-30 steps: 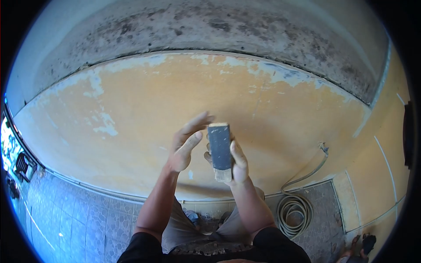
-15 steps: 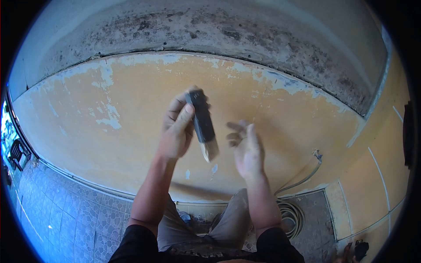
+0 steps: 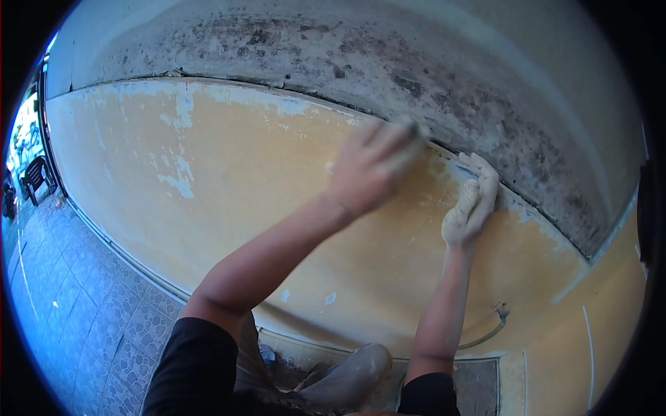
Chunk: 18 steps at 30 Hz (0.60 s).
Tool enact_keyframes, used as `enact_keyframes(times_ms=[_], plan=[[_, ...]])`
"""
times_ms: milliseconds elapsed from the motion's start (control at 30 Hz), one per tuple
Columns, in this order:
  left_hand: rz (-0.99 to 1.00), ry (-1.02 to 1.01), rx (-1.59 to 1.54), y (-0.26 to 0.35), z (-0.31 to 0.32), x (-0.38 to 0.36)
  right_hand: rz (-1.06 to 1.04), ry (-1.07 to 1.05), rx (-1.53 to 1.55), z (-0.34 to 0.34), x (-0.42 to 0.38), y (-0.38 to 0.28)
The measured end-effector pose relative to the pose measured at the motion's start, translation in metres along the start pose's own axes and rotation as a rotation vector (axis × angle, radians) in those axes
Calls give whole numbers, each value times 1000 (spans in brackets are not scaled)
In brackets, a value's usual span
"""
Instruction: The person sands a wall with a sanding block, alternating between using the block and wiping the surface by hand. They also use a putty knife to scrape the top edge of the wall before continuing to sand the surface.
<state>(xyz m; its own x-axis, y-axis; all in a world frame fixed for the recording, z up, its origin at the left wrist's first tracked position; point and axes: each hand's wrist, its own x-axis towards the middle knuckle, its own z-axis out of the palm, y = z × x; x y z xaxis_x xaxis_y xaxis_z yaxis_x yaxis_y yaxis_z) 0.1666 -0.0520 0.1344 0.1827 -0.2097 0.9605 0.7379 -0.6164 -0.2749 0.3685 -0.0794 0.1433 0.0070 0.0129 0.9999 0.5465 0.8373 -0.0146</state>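
- Head view: I have the left hand (image 3: 371, 166) closed around the block (image 3: 411, 143), both blurred, so I can't make out each finger.
- The block is at the top edge of the yellow wall (image 3: 263, 180), by the stained grey surface (image 3: 444, 83).
- My right hand (image 3: 473, 201) has its grip open, fingers bent, near that edge; I can't tell if it touches.
- A dark chair (image 3: 37, 179) stands far left, a hose (image 3: 485, 338) lower right.
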Motion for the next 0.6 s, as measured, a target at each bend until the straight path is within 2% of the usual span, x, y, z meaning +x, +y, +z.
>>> enact_keyframes(times_ms=[33,67,133,200,267,333,400,433,467,533,600], plan=[[-110,121,5,-19,-12,10,-3,-42,-104,-5,2,0],[-304,214,-12,-36,-20,10,-5,-32,-98,-6,1,-1],[-454,357,133,-35,-23,3,-71,-103,-390,-3,0,-2],[-352,184,66,4,-3,-20,-58,-68,-413,6,-2,-2],[-123,42,10,28,-1,-30,-45,-32,-424,13,-2,-1],[-42,-43,-24,10,-14,-25,51,72,-97,14,-4,-2],[-167,34,82,-24,-26,-14,67,43,-25,7,-4,-4],[-274,234,91,-41,-30,0,49,7,-49,3,-4,-4],[-267,234,89,-39,-26,1,31,-24,-72,3,-3,-4],[-374,265,76,-20,-15,-7,47,-15,-170,9,-5,-5],[-156,-30,-30,20,-8,-37,42,-18,-269,13,-3,-6]])
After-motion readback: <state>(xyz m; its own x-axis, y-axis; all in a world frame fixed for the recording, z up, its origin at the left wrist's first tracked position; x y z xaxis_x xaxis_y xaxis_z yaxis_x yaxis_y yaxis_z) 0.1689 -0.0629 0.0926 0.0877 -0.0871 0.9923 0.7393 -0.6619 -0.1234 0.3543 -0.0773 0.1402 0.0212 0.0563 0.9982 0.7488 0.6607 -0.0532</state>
